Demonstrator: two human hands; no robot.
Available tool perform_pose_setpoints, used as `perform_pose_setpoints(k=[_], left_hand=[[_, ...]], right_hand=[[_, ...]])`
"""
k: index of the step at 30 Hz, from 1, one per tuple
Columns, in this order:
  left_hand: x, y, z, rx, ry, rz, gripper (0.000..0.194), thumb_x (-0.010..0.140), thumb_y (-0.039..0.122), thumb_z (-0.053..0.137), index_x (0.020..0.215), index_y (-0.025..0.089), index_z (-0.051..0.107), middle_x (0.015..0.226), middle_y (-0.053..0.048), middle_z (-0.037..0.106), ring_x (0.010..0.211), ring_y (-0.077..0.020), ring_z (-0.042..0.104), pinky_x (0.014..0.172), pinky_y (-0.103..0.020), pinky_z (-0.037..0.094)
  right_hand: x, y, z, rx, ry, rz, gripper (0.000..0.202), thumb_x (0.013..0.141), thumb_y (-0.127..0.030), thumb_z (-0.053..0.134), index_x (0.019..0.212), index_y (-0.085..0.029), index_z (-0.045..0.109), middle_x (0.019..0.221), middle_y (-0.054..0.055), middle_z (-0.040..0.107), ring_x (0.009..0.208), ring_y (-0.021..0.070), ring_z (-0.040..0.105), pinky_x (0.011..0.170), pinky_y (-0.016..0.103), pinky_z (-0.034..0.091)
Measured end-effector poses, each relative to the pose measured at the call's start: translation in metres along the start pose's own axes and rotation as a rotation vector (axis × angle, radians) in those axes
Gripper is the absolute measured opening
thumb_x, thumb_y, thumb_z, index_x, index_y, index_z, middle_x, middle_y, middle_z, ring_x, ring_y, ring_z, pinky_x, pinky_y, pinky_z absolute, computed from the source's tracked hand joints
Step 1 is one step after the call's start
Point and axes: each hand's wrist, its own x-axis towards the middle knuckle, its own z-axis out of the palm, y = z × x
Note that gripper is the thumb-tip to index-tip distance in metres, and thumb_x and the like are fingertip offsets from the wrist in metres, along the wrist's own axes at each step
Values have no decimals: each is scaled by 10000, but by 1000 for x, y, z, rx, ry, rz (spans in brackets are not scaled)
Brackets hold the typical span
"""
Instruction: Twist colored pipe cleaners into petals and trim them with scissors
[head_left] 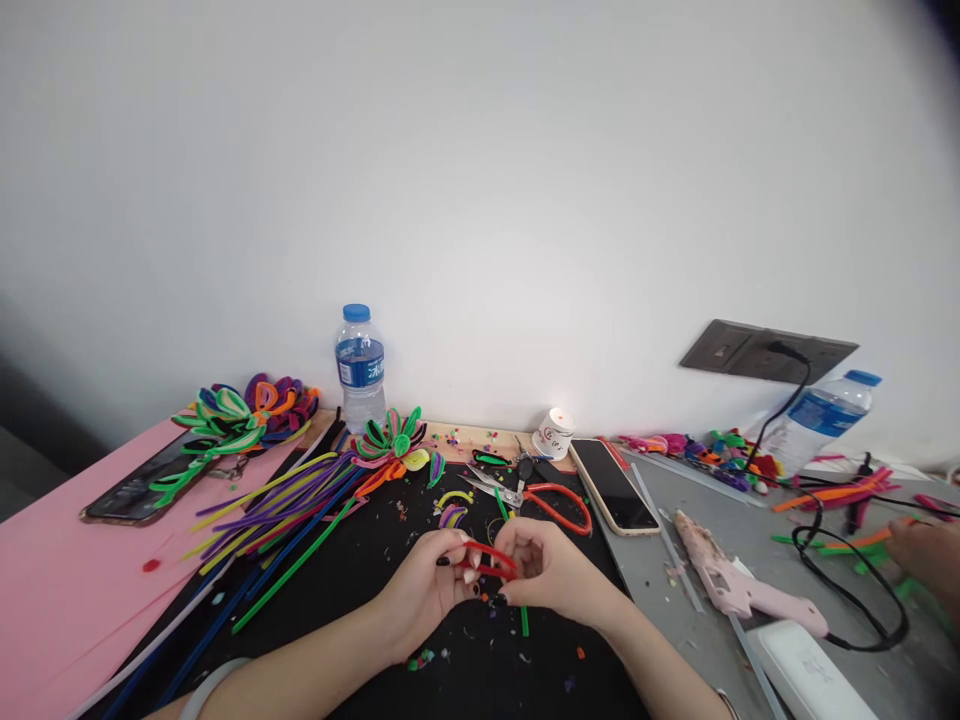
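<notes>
A red pipe cleaner (491, 549), bent into a narrow loop, is held between both hands above the black mat (330, 640). My left hand (429, 590) pinches one end of it, and my right hand (541, 565) grips the other end with fingers curled. Beneath my right hand lies a green pipe cleaner (524, 621). Just beyond the hands are orange-handled scissors (559, 504) and a small purple and yellow curved piece (452, 516). A green and pink pipe-cleaner flower (400, 437) lies past my left hand.
Many loose pipe cleaners (277, 505) spread at left, near a bottle (361, 365) and a dark phone (142, 485). Another phone (615, 485), a pink glue gun (739, 585) and its black cable (862, 595) are at right. Another person's hand (926, 552) is at the right edge.
</notes>
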Motion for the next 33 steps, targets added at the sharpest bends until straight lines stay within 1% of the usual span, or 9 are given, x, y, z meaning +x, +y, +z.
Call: perform_pose_setpoints(k=[2, 4, 9, 12, 16, 20, 27, 30, 33], left_hand=[[1, 2, -1, -70, 19, -36, 289, 756, 170, 461, 477, 159, 388, 584, -13, 511, 507, -92, 443, 562, -240, 430], [2, 3, -2, -102, 4, -74, 304, 765, 176, 456, 470, 161, 384, 590, -23, 515, 522, -94, 453, 585, -242, 437], [1, 2, -1, -89, -41, -122, 311, 769, 180, 452, 464, 158, 394, 549, -17, 497, 521, -99, 467, 582, -236, 437], [-1, 2, 1, -84, -41, -140, 311, 767, 178, 449, 460, 153, 402, 533, -12, 491, 500, -94, 461, 555, -225, 429], [-1, 3, 3, -105, -55, -144, 305, 766, 169, 440, 464, 146, 412, 571, -14, 500, 490, -87, 442, 559, -236, 429], [0, 3, 2, -117, -62, -153, 300, 769, 169, 435, 470, 146, 411, 594, -10, 493, 497, -88, 435, 577, -250, 428], [0, -3, -3, -49, -76, -149, 282, 766, 187, 452, 489, 144, 416, 578, -10, 486, 513, -98, 456, 563, -244, 411], [0, -3, -3, -27, -60, -125, 249, 751, 175, 473, 508, 142, 429, 574, 0, 482, 505, -92, 454, 545, -233, 406], [-1, -1, -1, -8, -35, -64, 230, 734, 172, 498, 514, 141, 440, 568, 14, 470, 485, -80, 433, 546, -235, 413]], right_hand=[[1, 1, 6, 32, 72, -52, 241, 593, -99, 693, 779, -158, 551, 644, -51, 540, 550, 63, 456, 505, 169, 353], [3, 2, 12, 107, 111, -83, 210, 606, -106, 689, 774, -155, 573, 667, -36, 572, 579, 75, 489, 531, 179, 379], [5, 4, 21, 231, 62, -59, 107, 647, -212, 685, 696, -138, 625, 663, -16, 594, 435, 44, 410, 360, 152, 295], [4, 6, 19, 257, 69, -42, 117, 633, -214, 699, 642, -130, 618, 647, -14, 602, 404, 34, 390, 347, 152, 291], [4, 9, 14, 316, 76, -37, 159, 574, -152, 727, 554, -125, 572, 568, -33, 579, 387, 32, 394, 339, 144, 282], [3, 11, 10, 342, 62, -42, 183, 545, -113, 731, 532, -127, 549, 545, -41, 576, 378, 31, 403, 338, 138, 283], [3, 14, 6, 349, 21, -28, 198, 533, -158, 743, 509, -121, 550, 448, -48, 539, 327, 32, 390, 313, 141, 250], [2, 11, 5, 406, 31, -6, 247, 611, -285, 710, 538, -127, 534, 406, -36, 540, 284, 37, 378, 278, 141, 231], [3, 5, 4, 456, 69, -30, 333, 768, -441, 536, 627, -139, 522, 431, -11, 570, 276, 47, 390, 270, 144, 243]])
